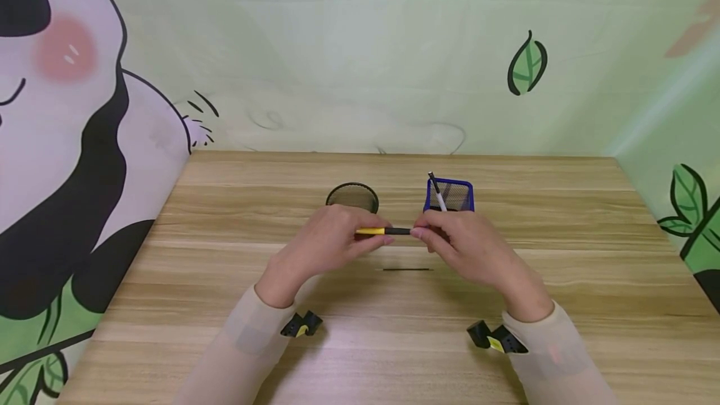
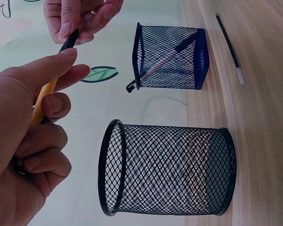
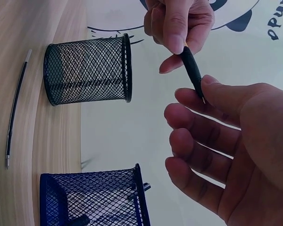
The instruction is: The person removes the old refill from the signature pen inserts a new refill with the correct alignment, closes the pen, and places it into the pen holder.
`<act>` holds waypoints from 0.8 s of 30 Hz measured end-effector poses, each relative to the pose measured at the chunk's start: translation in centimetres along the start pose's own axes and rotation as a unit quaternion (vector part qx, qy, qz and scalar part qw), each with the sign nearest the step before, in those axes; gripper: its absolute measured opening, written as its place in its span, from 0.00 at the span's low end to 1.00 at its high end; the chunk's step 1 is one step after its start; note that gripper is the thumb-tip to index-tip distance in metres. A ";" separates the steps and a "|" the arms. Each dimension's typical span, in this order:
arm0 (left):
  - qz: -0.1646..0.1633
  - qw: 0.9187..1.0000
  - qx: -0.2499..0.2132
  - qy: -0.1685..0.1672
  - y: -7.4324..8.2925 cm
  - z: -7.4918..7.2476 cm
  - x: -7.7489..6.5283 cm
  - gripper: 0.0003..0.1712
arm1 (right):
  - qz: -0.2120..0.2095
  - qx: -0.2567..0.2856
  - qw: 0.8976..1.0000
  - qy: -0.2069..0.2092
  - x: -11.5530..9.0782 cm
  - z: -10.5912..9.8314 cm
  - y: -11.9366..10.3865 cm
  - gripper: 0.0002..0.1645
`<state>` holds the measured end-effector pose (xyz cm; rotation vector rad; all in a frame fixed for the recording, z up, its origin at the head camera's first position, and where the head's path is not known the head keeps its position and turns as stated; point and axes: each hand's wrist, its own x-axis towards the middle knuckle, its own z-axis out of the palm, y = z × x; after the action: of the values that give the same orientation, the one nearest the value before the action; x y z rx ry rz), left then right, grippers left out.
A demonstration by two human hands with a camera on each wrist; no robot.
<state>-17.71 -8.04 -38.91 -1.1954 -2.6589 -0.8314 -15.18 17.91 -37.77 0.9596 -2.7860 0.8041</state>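
A yellow and black pen (image 1: 397, 231) is held level above the table between both hands. My left hand (image 1: 334, 236) grips its yellow barrel, the other fingers curled in beneath the thumb and index finger in the left wrist view. At the black tip end, my right hand (image 1: 469, 245) pinches the pen between thumb and index finger. Its remaining fingers are loosely bent, and a small metal point shows by the thumb in the right wrist view. On the table under the pen lies a thin dark pen refill (image 1: 406, 269), with a clear end in the left wrist view.
Behind my left hand stands a round black mesh pen holder (image 2: 170, 169). A square blue mesh pen holder (image 1: 472, 195) stands behind my right hand, with a white and black pen (image 1: 441, 200) leaning in it. The wooden table (image 1: 253, 180) meets a printed wall at its far edge.
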 end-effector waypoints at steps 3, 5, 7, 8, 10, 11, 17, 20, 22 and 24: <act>0.003 1.000 0.004 0.002 0.0 0.0 0.0 0.10 | 0.005 -0.002 1.000 -0.005 0.0 0.0 0.0 0.08; 0.003 1.000 0.006 0.002 0.0 0.0 0.0 0.11 | 0.007 -0.004 1.000 -0.008 0.0 0.0 -0.1 0.08; 0.002 1.000 0.006 0.002 -0.1 0.0 -0.1 0.12 | 0.008 -0.006 1.000 -0.009 0.0 0.0 -0.1 0.08; 0.001 1.000 0.006 0.002 0.0 0.0 -0.1 0.12 | 0.009 -0.007 1.000 -0.010 0.0 0.0 -0.1 0.08; 0.001 1.000 0.006 0.002 0.0 0.0 -0.1 0.12 | 0.008 -0.009 1.000 -0.011 0.0 0.0 -0.1 0.09; 0.001 1.000 0.005 0.002 0.0 0.0 -0.1 0.12 | 0.008 -0.010 1.000 -0.011 0.0 0.0 -0.1 0.09; -0.001 1.000 0.006 -0.001 -0.1 0.0 -0.1 0.14 | 0.008 -0.012 1.000 -0.012 0.1 0.0 -0.2 0.10; -0.002 1.000 0.007 -0.002 0.0 0.0 -0.1 0.15 | 0.014 -0.003 1.000 -0.012 0.1 0.0 -0.2 0.08; -0.002 1.000 0.010 -0.002 0.0 0.0 -0.1 0.14 | 0.017 0.001 1.000 -0.011 0.1 0.0 -0.2 0.06; -0.001 1.000 0.012 -0.001 0.0 -0.1 -0.1 0.14 | 0.019 0.004 1.000 -0.011 0.0 0.0 -0.2 0.06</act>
<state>-17.61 -8.15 -38.87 -1.1883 -2.6645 -0.7960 -15.10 17.77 -37.67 0.9256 -2.8292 0.8152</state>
